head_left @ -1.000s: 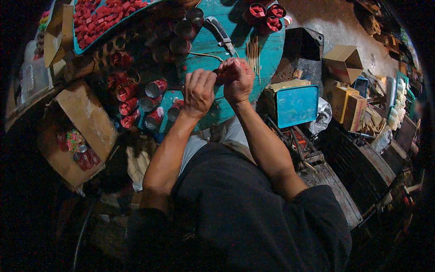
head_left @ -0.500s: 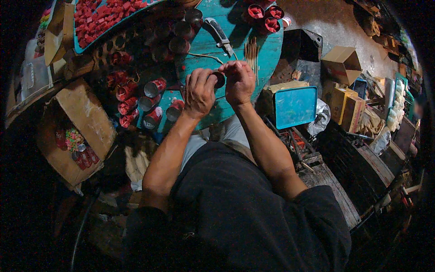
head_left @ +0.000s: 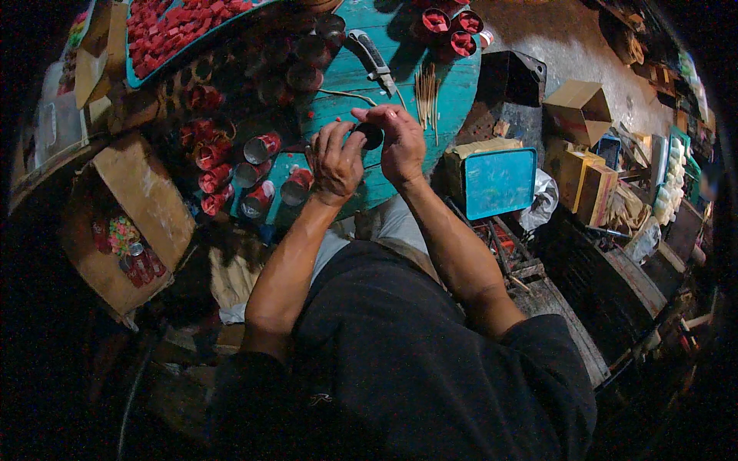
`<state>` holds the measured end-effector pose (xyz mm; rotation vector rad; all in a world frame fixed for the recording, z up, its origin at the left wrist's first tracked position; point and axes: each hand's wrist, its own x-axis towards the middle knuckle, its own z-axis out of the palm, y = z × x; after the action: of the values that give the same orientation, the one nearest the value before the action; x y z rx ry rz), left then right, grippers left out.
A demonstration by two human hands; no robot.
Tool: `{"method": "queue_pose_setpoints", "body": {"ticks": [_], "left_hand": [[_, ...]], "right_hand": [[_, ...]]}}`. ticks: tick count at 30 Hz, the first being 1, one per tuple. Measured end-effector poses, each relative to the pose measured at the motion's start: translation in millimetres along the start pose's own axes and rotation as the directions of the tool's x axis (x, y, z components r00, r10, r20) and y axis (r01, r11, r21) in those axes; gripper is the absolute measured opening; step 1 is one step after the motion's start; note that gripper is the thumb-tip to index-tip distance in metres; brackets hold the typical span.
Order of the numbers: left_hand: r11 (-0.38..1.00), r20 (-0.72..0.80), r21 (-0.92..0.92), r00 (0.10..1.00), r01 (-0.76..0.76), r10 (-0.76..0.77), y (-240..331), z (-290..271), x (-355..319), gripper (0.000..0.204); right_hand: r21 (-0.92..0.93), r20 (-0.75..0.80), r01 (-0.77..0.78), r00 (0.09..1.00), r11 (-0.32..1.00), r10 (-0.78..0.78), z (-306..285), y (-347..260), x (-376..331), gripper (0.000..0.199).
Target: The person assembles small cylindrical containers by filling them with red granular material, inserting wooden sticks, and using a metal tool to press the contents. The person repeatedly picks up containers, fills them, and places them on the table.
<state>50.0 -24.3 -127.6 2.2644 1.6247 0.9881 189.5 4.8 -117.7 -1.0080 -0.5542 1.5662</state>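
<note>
My left hand point(head_left: 337, 161) is wrapped round a small can point(head_left: 371, 137), whose dark round end faces up between my hands. My right hand point(head_left: 401, 144) is beside it, fingers bent over the can's far rim. Whether those fingers pinch anything is too small to tell. Beyond my hands on the teal table point(head_left: 453, 100) lie a box cutter point(head_left: 370, 58) with a grey handle, a thin cord point(head_left: 346, 94) and a bundle of thin sticks point(head_left: 427, 96). Several red cans point(head_left: 296, 187) stand left of my left hand.
A blue tray of red chunks point(head_left: 181, 34) is at the far left. More red filled cans point(head_left: 436, 21) stand at the far right of the table. An open cardboard box point(head_left: 146, 196) sits at left, a teal tray point(head_left: 500, 183) at right, with boxes point(head_left: 578, 111) beyond.
My right hand has shifted slightly left, its fingers now stretching further over the can's rim. My left hand keeps its hold in nearly the same place.
</note>
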Motion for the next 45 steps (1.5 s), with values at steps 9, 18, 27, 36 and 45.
{"method": "queue_pose_setpoints", "body": {"ticks": [9,18,27,36,45], "left_hand": [[0.995,0.049,-0.102,0.999,0.02,-0.015,0,-7,-4,0.023],[0.977,0.161,-0.127,0.976,0.169,-0.147,-3,-10,-14,0.053],[0.988,0.183,-0.142,0.983,0.052,-0.025,-22,13,-18,0.082],[0.968,0.1,-0.216,0.989,0.127,-0.107,-2,-8,3,0.068],[0.968,0.124,-0.201,0.985,0.147,-0.123,-14,-11,-14,0.043]], "right_hand": [[-0.101,-0.088,0.013,0.996,0.995,-0.022,-3,-2,6,0.046],[-0.388,-0.201,-0.088,0.98,0.917,0.009,-38,-33,3,0.021],[-0.75,0.404,0.531,0.84,0.396,-0.361,100,-174,129,0.025],[-0.699,0.705,0.529,0.622,-0.481,-0.341,176,-121,369,0.09],[-0.442,0.897,0.821,0.409,-0.362,-0.166,261,-100,426,0.077]]}}
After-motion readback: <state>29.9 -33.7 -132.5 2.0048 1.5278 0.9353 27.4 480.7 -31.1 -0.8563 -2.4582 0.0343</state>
